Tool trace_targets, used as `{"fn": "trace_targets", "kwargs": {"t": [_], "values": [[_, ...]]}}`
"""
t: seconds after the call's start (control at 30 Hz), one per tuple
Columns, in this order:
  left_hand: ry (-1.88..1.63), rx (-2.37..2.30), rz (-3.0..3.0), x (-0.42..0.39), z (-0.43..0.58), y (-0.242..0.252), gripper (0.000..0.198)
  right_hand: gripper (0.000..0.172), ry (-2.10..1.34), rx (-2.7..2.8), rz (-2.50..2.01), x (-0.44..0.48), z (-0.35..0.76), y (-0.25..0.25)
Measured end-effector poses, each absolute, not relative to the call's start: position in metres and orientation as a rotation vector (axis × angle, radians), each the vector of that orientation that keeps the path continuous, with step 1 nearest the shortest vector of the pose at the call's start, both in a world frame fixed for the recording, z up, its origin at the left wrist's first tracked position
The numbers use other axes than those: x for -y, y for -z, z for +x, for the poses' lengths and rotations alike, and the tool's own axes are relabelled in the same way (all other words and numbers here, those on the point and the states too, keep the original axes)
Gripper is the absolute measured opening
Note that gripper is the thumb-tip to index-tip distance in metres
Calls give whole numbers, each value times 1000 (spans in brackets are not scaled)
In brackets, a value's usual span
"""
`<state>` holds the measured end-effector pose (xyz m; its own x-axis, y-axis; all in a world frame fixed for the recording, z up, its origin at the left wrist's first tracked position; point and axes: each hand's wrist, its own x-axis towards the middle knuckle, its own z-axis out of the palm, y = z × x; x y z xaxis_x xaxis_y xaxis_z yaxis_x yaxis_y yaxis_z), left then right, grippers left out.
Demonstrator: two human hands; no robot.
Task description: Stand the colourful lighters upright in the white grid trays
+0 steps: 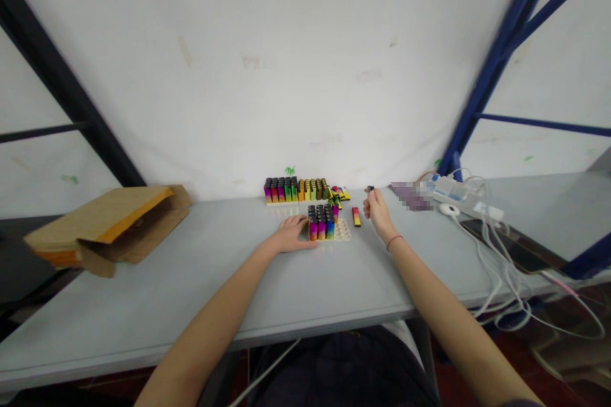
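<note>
My left hand (289, 235) rests on the table at the left side of a pale lighter tray (342, 231), its fingers and thumb around the tray's corner. Upright lighters (322, 229) with dark tops and purple, pink and blue bodies fill the tray's left part. The cups on its right side are bare. To the right, my right hand (375, 206) is closed above the table around a lighter (370, 188); only its dark top shows. Between that hand and the tray, a red and yellow lighter (356, 217) lies flat.
Behind stand full rows of purple and green lighters (280, 191) and yellowish lighters (312, 189). Beside them lies a loose pile of lighters (338, 194). An open cardboard box (109, 222) is at left; a power strip (461, 194), white cables (496, 248) and a phone (515, 248) are at right.
</note>
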<state>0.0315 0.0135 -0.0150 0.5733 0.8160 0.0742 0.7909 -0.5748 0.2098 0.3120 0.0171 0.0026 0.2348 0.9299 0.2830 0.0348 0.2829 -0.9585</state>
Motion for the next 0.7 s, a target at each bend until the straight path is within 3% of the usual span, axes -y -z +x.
{"fn": "trace_targets", "kwargs": {"t": [0.2, 0.7], "values": [[-254, -1356, 2642, -14, 31, 15, 82, 47, -1098, 901, -1166, -17, 316, -9], [-262, -1354, 2638, -14, 31, 15, 82, 45, -1190, 829, -1172, -12, 309, -11]]}}
